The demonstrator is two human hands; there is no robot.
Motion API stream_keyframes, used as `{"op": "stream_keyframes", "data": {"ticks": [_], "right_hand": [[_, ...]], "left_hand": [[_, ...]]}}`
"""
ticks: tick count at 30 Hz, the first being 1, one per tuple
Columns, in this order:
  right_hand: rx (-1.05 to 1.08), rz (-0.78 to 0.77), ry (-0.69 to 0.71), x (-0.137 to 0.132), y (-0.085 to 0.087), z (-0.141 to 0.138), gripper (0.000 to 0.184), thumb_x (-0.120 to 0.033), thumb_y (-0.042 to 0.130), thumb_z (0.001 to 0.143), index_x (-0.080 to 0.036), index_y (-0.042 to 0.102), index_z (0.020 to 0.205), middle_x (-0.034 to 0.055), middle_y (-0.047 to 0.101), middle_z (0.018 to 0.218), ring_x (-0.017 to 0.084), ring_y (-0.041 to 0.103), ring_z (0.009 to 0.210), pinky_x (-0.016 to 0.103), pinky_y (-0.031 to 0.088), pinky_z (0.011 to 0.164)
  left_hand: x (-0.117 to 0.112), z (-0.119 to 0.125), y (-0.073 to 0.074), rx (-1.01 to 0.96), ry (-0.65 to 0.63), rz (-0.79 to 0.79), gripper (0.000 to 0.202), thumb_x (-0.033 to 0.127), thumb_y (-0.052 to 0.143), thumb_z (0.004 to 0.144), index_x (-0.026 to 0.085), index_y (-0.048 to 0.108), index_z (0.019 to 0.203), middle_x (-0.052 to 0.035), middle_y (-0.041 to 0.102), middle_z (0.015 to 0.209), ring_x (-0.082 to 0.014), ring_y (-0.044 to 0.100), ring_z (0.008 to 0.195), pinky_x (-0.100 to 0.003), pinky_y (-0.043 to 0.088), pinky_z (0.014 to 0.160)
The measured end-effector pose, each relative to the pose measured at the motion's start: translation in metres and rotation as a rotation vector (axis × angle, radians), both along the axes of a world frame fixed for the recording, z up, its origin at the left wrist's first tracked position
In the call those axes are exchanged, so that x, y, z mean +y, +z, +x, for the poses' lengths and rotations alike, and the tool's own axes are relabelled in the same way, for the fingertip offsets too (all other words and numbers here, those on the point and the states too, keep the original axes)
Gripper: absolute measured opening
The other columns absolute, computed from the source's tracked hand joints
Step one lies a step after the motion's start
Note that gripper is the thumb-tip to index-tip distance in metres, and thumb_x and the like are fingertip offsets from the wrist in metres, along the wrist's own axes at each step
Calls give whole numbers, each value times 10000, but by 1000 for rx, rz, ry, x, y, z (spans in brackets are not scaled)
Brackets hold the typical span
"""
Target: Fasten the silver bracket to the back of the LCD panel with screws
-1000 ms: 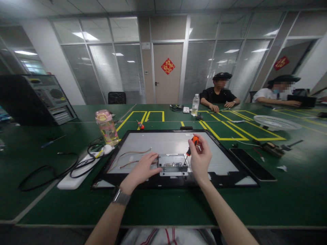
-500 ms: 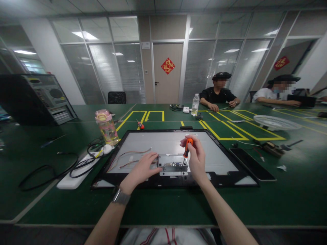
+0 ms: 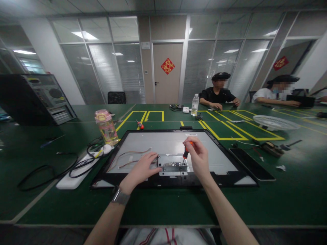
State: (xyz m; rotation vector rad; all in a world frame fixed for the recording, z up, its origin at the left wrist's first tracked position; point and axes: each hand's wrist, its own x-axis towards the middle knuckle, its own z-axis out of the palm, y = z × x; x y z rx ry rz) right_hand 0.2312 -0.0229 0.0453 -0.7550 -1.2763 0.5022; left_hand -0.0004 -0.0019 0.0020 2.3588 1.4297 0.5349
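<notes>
A flat display panel (image 3: 217,149) with a black frame lies back side up on the green table. On its lower middle sits a silver metal bracket (image 3: 168,159) with connectors along it. My left hand (image 3: 140,170) holds the bracket's left end between thumb and fingers. In my right hand (image 3: 199,156) is an orange-and-black screwdriver (image 3: 185,153), pinched by the handle. The shaft points down, its tip at the bracket's right end; whether it sits in a screw is too small to tell. Thin cables (image 3: 127,152) run across the panel left of the bracket.
Left of the panel are a white power strip (image 3: 68,181) with black cords and a pink-lidded bottle (image 3: 106,127). A black phone-like slab (image 3: 251,164) lies close on the right. Farther back stand a water bottle (image 3: 195,104) and a computer case (image 3: 38,98). Two people sit across the table.
My right hand's fingers have turned round the screwdriver handle, and the hand has shifted slightly right. The left hand and bracket look unmoved. The person in black has moved their hands.
</notes>
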Motion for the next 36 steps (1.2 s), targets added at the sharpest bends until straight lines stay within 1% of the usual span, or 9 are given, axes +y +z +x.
{"op": "stream_keyframes", "data": {"ticks": [5,10,15,20,22,25,29,33,36], "right_hand": [[-50,-19,110,1,1,3,220,-359,483,944,-247,645,1041,28,644,864,183,616,796,343,513,726],[-63,5,139,0,0,3,223,-346,425,976,-243,611,1044,32,664,905,187,642,828,358,509,772],[-87,-20,49,1,-1,1,235,-344,474,952,-248,613,1115,57,666,1014,195,651,846,361,517,757],[-134,40,-96,5,-6,4,184,-295,632,856,-252,675,1030,38,627,938,196,593,862,370,491,805],[-137,55,-97,5,-5,4,163,-297,628,861,-250,681,1007,31,606,897,189,576,825,358,488,773],[-142,47,-63,1,-2,4,204,-303,527,925,-249,676,1055,35,600,880,187,581,794,354,485,740],[-115,37,3,-2,-3,4,280,-286,434,963,-257,641,1151,60,645,1043,211,628,889,397,480,817],[-115,38,-19,2,-7,4,271,-291,450,960,-254,629,1160,68,656,1072,215,635,894,406,488,823],[-161,67,-91,5,-8,4,224,-294,540,918,-255,652,1109,63,641,1031,217,608,919,399,487,837]], "left_hand": [[1,-1,-1,20,6,-9,622,514,596,840,187,497,1360,-125,445,1465,-296,396,1362,-430,295,1138],[1,-1,-2,18,-7,-1,618,512,584,849,182,494,1363,-125,442,1467,-290,394,1362,-424,290,1142],[0,0,0,27,2,-21,627,505,583,851,170,484,1371,-130,429,1476,-292,389,1364,-430,289,1141],[3,-2,-5,25,-4,3,638,519,580,847,164,486,1368,-133,437,1470,-292,393,1362,-430,284,1143],[5,-3,-8,19,-11,14,641,533,579,843,175,487,1368,-128,438,1470,-291,398,1360,-429,287,1142],[5,-3,-9,11,-9,17,645,538,577,844,178,485,1370,-130,435,1473,-293,398,1359,-431,291,1138],[3,-3,-5,10,-10,6,636,521,573,851,184,472,1380,-126,433,1476,-293,389,1365,-430,290,1137],[1,-2,-3,16,-6,-17,705,518,587,844,200,388,1442,-124,398,1501,-304,357,1386,-442,283,1139],[0,-2,-2,5,-21,4,668,501,587,853,234,398,1435,-102,414,1493,-297,363,1383,-432,293,1134]]}}
